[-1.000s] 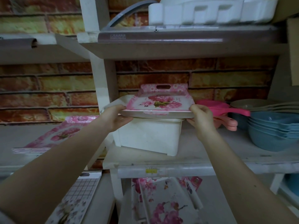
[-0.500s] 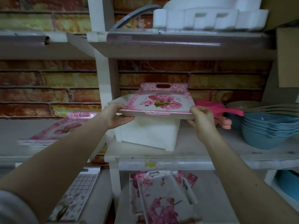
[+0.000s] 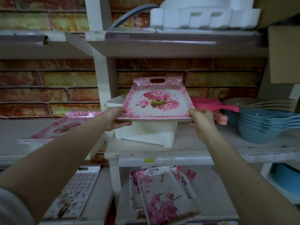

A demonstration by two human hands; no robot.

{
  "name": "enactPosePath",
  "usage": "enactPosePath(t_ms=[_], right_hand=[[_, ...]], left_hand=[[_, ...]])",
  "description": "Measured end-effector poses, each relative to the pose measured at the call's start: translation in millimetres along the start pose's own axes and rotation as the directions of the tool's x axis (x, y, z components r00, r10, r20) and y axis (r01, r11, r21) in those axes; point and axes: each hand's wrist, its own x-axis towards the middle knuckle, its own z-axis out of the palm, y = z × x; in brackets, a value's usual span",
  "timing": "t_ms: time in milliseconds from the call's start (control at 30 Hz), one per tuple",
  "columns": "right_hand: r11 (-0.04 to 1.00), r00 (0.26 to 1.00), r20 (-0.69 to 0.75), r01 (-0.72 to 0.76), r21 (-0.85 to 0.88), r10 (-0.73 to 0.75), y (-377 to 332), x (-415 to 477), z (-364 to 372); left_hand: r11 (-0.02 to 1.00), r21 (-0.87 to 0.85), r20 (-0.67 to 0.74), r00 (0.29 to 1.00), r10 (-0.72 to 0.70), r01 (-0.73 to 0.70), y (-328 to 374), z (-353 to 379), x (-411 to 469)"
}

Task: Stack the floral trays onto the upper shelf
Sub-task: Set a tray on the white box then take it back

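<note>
A pink floral tray [image 3: 158, 101] with a handle slot lies over a white tub [image 3: 146, 135] on the middle shelf [image 3: 194, 143]. My left hand [image 3: 116, 118] grips its near left corner, and my right hand [image 3: 201, 120] grips its near right corner. The tray tilts with its far end raised. A stack of matching pink trays [image 3: 55, 129] lies on the left shelf. Below, orchid-print trays [image 3: 162, 197] lie on the lower shelf. The upper shelf [image 3: 162, 44] sits above the held tray.
A white rack [image 3: 203, 15] sits on the upper shelf. Pink scoops [image 3: 212, 106] and stacked blue bowls [image 3: 259, 125] crowd the right of the middle shelf. A cardboard box [image 3: 284, 54] hangs at right. A white post [image 3: 103, 78] divides the shelves. Checked trays [image 3: 78, 190] lie lower left.
The tray's far end has tipped up, so more of its flower print faces me. Both hands keep their hold on the near corners.
</note>
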Motion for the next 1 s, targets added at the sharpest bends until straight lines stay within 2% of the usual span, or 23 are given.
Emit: enactPosePath(t_ms=[133, 333, 467, 533, 700, 1000], right_hand=[[0.992, 0.998, -0.023, -0.06, -0.114, 0.058, -10.7, -2.8, -1.5], [0.892, 0.993, -0.003, -0.107, -0.438, 0.118, -10.7, -21.8, -1.0], [0.782, 0.997, -0.07, -0.068, -0.62, 0.032, 0.6, -30.7, 0.8], [0.706, 0.995, -0.097, -0.053, -0.706, -0.022, 4.7, -38.5, 2.9], [0.658, 0.992, -0.116, -0.054, -0.751, -0.051, 12.2, -65.6, 15.6], [0.661, 0.974, -0.209, -0.104, -0.744, -0.082, 23.3, -154.5, 66.5]], left_hand=[[0.967, 0.243, -0.027, 0.996, 0.083, -0.074, -3.3, -2.8, -4.1], [0.924, 0.314, 0.0, 0.973, 0.23, -0.219, -19.6, -14.1, -12.4], [0.888, 0.366, 0.025, 0.957, 0.289, -0.277, -30.8, -22.8, -18.4], [0.835, 0.462, 0.013, 0.943, 0.332, -0.3, -41.0, -31.6, -18.3], [0.774, 0.513, 0.023, 0.908, 0.419, -0.37, -59.4, -60.2, -28.0], [0.781, 0.43, 0.091, 0.883, 0.461, -0.452, -83.9, -146.5, -69.9]])
